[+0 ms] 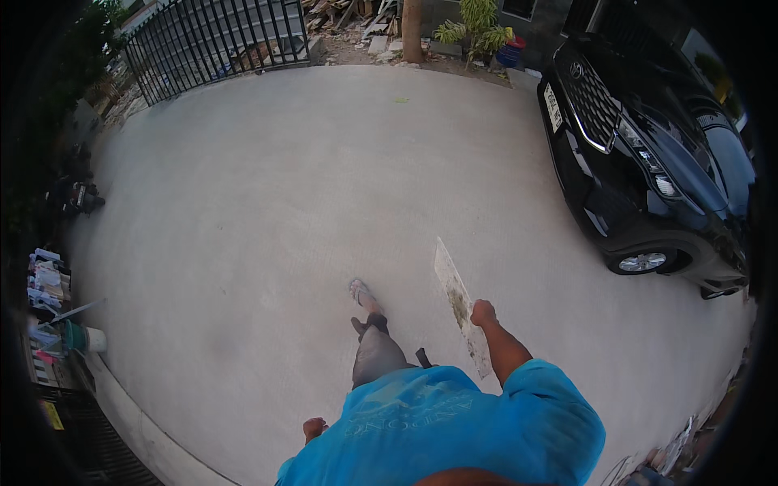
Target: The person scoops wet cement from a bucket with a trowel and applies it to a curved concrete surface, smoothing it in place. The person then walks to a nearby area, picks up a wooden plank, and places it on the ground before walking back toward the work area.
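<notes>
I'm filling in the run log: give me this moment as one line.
left hand: nothing visibly held | right hand: gripping stained panel | ground: pale pavement | at right: black car

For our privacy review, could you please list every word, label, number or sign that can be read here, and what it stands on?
Number plate on the black car: characters show, withheld for privacy.
Emblem on its grille: a rounded badge, unnamed here.
Blue shirt: pale lettering, too faint to read surely.
Yellow patch at lower left: too small and blurred to read.
Flat panel in the right hand: dark stains, no readable text.
</notes>
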`<state>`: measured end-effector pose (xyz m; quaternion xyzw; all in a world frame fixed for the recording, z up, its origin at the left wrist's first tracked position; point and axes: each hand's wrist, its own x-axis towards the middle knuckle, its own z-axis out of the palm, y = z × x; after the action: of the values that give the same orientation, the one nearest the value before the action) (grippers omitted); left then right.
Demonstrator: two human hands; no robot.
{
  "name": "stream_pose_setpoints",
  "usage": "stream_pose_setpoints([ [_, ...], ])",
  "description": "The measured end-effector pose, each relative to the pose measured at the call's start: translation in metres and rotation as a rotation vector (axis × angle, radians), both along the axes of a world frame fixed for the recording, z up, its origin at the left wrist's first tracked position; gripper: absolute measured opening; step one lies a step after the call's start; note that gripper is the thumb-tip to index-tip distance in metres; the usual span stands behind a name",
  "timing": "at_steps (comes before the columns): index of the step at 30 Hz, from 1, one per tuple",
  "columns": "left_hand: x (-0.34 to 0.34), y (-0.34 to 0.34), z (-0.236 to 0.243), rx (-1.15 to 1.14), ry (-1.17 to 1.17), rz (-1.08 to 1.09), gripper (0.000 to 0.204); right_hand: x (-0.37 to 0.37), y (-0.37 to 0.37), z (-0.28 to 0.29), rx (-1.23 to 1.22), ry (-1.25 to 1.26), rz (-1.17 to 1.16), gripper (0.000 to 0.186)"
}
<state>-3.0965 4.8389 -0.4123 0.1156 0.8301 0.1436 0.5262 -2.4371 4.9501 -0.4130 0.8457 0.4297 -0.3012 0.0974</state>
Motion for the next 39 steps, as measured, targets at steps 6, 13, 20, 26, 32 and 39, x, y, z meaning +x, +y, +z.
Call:
stream_pose_setpoints([
  [6, 0.030, 0.295, -0.038, 0.085, 0.132, -0.718, 0.020, 0.011, 0.154, 0.023, 0.100, -0.001, -0.300, 0.029],
  [13, 0.172, 0.729, 0.051, 0.579, 0.199, -0.643, 0.024, 0.031, 0.361, 0.058, 0.008, 0.016, -0.444, 0.034],
  [20, 0.312, 1.004, 0.063, 0.776, 0.153, -0.705, 0.028, 0.115, 0.576, -0.016, -0.039, -0.053, -0.476, 0.032],
  [26, 0.225, 1.047, -0.047, 0.193, 0.167, -1.022, 0.028, 0.170, 0.858, 0.017, 0.014, 0.040, -0.433, 0.034],
  [32, 0.265, 1.149, -0.005, 0.182, 0.113, -0.079, 0.018, 0.246, 1.097, 0.021, 0.242, -0.076, -0.324, 0.023],
  [39, 0.277, 1.393, -0.037, 0.069, 0.021, -0.044, 0.017, 0.257, 1.326, 0.009, 0.188, 0.026, -0.396, 0.027],
])
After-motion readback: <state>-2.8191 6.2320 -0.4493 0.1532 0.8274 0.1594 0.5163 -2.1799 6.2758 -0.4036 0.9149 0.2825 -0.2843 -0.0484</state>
